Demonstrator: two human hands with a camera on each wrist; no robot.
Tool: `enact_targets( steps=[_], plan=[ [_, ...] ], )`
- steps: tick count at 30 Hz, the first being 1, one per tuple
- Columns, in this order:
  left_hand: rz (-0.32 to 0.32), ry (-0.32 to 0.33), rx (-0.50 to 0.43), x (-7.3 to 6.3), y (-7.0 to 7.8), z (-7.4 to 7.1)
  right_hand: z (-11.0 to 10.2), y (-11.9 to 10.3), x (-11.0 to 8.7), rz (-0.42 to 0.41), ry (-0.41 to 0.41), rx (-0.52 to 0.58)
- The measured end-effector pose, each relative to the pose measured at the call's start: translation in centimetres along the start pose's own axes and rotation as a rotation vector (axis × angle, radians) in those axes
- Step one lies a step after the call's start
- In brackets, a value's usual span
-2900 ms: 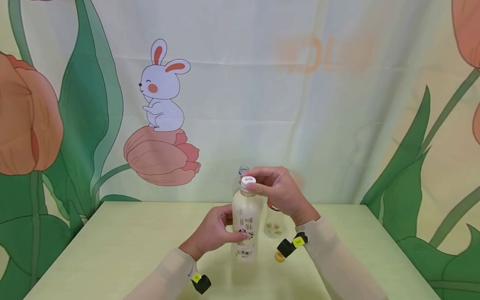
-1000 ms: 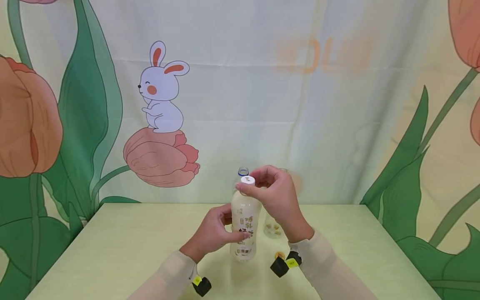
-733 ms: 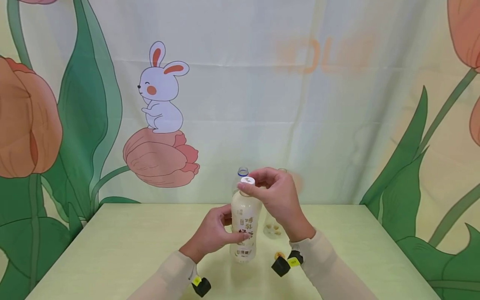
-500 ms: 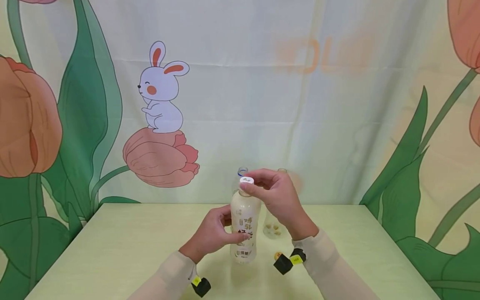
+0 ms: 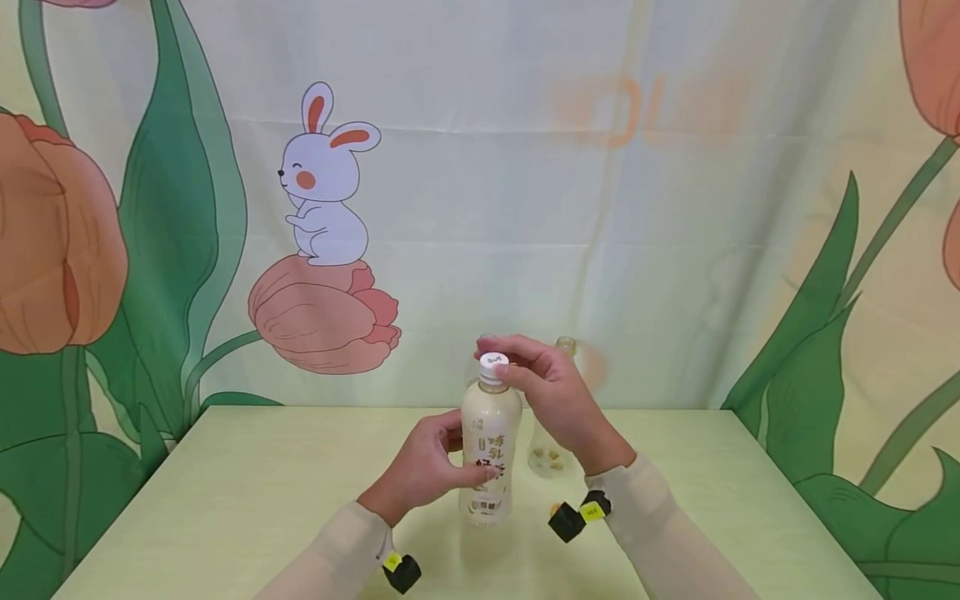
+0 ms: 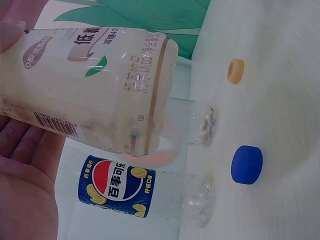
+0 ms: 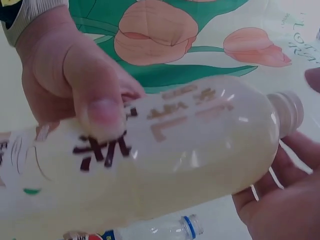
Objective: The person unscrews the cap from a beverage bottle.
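My left hand grips the body of a milk tea bottle, thumb across its printed label. The bottle is upright and full of pale liquid. In the left wrist view its base hangs clear of the table. A white cap sits on its neck. My right hand is around the cap with fingers spread behind it. In the head view the right thumb appears at the cap's edge. The right wrist view shows a gap between the right thumb and the bottle neck.
Behind stand a clear bottle with a blue Pepsi label and another clear bottle, both uncapped. A blue cap and an orange cap lie on the table. A printed curtain hangs behind.
My right hand has turned about the cap and back, and its fingers now spread wider, showing more of the cap. The left hand and the milk tea bottle have stayed almost still.
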State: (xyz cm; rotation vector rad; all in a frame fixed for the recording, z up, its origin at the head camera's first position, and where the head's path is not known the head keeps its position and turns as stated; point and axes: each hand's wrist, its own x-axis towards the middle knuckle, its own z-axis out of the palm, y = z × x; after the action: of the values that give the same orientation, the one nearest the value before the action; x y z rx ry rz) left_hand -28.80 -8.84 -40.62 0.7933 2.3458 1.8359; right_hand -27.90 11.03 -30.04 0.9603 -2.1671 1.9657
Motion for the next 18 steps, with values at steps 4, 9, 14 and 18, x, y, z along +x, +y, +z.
enact_targets(
  steps=[4,9,14,18],
  plan=[
    [0.008,0.004,-0.001,0.0,-0.2,0.0,0.3,-0.3,-0.2,0.058,0.127,-0.007],
    [0.013,-0.001,0.002,0.1,-0.2,0.0,1.0,-0.9,-0.5,0.111,0.256,-0.088],
    [0.015,0.0,0.014,0.1,-0.2,0.0,1.3,-1.2,-0.5,0.115,0.304,-0.114],
    [0.006,0.001,0.015,0.1,-0.2,0.0,1.2,-1.2,-0.4,0.1,0.294,-0.083]
  ],
)
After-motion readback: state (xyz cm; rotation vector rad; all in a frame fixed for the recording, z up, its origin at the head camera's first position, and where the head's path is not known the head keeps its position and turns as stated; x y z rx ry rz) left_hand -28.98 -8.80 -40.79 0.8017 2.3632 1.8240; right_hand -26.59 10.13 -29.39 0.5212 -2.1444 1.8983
